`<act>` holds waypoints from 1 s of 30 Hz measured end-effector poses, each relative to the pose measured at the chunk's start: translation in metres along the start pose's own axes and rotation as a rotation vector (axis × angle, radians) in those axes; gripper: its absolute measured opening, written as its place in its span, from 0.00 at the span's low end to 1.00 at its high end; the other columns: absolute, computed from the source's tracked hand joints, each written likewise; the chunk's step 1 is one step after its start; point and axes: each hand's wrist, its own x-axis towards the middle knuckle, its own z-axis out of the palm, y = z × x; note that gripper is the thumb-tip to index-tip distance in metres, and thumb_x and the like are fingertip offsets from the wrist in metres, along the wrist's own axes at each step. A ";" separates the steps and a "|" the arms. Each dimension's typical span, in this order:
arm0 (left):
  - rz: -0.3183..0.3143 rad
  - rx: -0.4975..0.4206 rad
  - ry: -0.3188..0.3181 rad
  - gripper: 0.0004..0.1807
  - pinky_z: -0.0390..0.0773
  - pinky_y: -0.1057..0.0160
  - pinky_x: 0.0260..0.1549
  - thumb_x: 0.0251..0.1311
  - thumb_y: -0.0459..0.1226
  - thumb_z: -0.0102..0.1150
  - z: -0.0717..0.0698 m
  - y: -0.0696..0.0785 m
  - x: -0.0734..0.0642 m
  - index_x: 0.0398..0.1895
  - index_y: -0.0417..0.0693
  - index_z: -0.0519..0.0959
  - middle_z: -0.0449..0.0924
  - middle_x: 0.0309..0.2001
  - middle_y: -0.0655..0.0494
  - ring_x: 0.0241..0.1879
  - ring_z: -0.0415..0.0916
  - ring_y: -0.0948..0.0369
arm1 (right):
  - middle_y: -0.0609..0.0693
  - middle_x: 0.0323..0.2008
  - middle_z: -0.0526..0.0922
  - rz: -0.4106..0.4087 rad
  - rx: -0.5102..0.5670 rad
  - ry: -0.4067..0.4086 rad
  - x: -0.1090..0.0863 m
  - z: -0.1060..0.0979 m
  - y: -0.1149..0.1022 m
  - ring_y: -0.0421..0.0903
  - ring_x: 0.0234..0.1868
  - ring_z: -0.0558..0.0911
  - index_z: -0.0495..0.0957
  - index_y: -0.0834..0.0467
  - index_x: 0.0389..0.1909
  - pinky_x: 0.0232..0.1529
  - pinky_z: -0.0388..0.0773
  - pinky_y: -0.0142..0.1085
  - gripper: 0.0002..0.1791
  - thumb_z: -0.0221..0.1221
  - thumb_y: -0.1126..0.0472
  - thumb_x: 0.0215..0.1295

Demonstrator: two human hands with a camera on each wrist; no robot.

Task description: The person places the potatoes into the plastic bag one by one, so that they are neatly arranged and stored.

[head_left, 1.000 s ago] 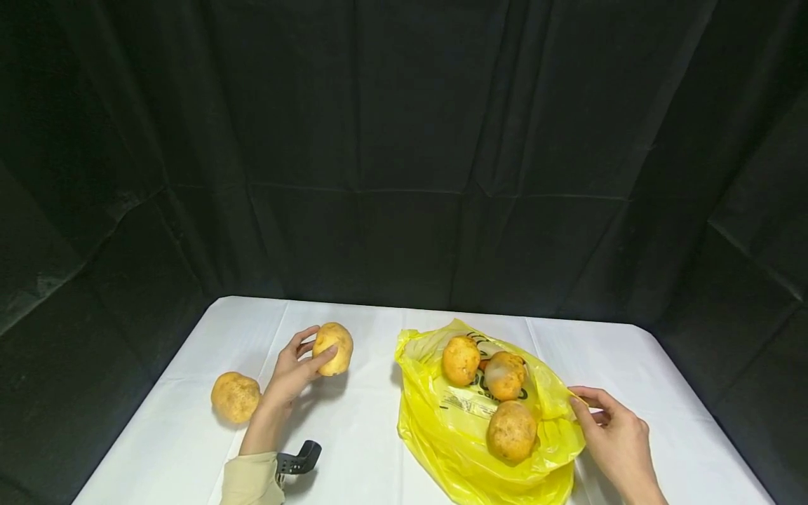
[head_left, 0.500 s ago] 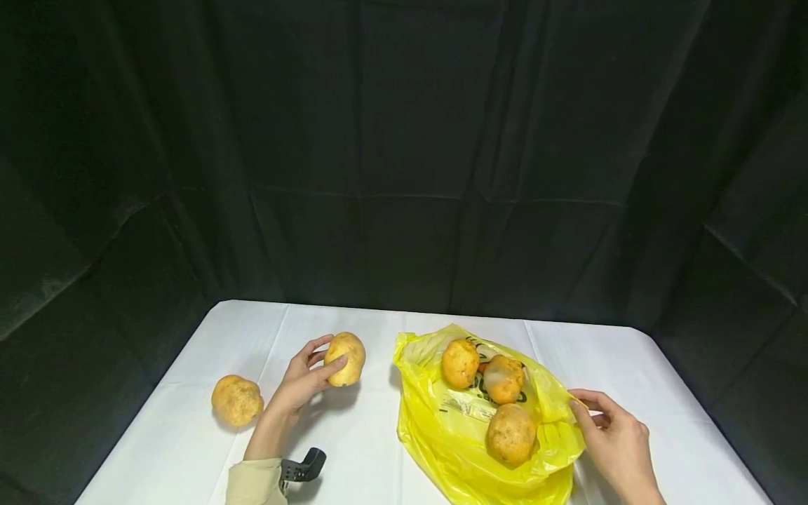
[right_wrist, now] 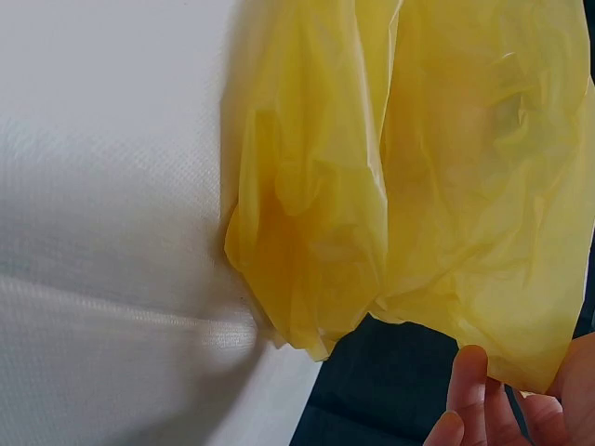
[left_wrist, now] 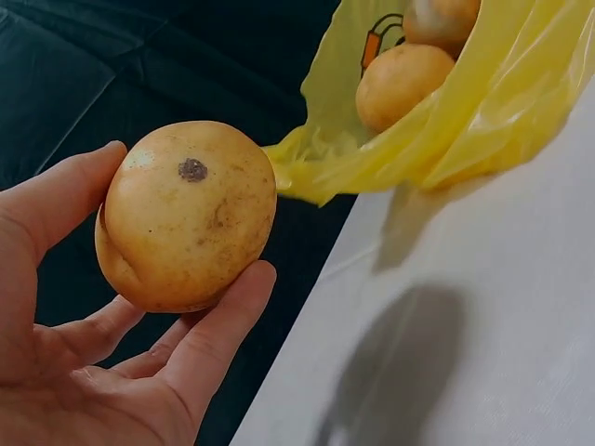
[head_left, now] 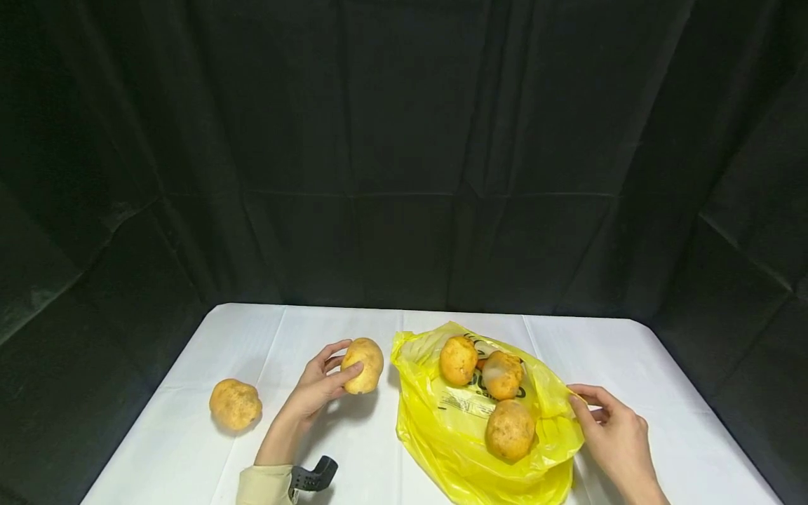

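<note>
Since the earlier head frame, the left hand (head_left: 318,386) and the held potato (head_left: 364,359) have travelled rightward together, while the right hand (head_left: 615,435) and the yellow bag (head_left: 419,421) have hardly shifted. Farthest left, a loose potato (head_left: 236,405) rests on the white cloth (head_left: 372,456), well apart from everything else and to the left of the left hand. Next comes that hand, a black strap device (head_left: 314,475) at its wrist: its fingers are spread only as wide as the held potato, the thumb across the near face and the fingertips around the other side, in a light but definite hold. The potato is up off the cloth, its shadow separate beneath it, with its long axis close to upright and leaning a little right. The relation that seems to count most lies just beyond: the bag's left rim is directly to the right of the held potato, near yet apart in the head view, so the left hand is the closer one to that side. Inside the bag sit three potatoes (head_left: 510,429), two toward the far side and one nearer the person. At far right, the right hand's thumb and forefinger pinch the bag's right edge, closed on thin film.
</note>
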 end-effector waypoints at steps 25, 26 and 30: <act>-0.016 0.028 -0.146 0.38 0.79 0.57 0.37 0.49 0.42 0.69 0.048 -0.003 0.001 0.63 0.47 0.63 0.67 0.54 0.41 0.44 0.77 0.53 | 0.55 0.37 0.82 -0.052 0.013 0.033 0.002 0.003 0.001 0.43 0.25 0.76 0.80 0.55 0.42 0.19 0.71 0.28 0.10 0.58 0.56 0.64; -0.019 0.029 -0.149 0.38 0.79 0.57 0.37 0.48 0.42 0.69 0.049 -0.003 0.001 0.63 0.47 0.64 0.66 0.54 0.41 0.44 0.77 0.53 | 0.55 0.37 0.82 -0.053 0.016 0.032 0.002 0.003 0.001 0.43 0.25 0.76 0.80 0.55 0.42 0.19 0.71 0.28 0.10 0.58 0.56 0.64; -0.023 0.035 -0.163 0.37 0.78 0.57 0.37 0.49 0.43 0.69 0.053 -0.005 0.001 0.63 0.49 0.64 0.66 0.55 0.42 0.45 0.76 0.53 | 0.55 0.37 0.82 -0.042 0.023 0.020 0.002 0.004 0.001 0.43 0.25 0.76 0.80 0.55 0.43 0.19 0.71 0.28 0.10 0.58 0.56 0.64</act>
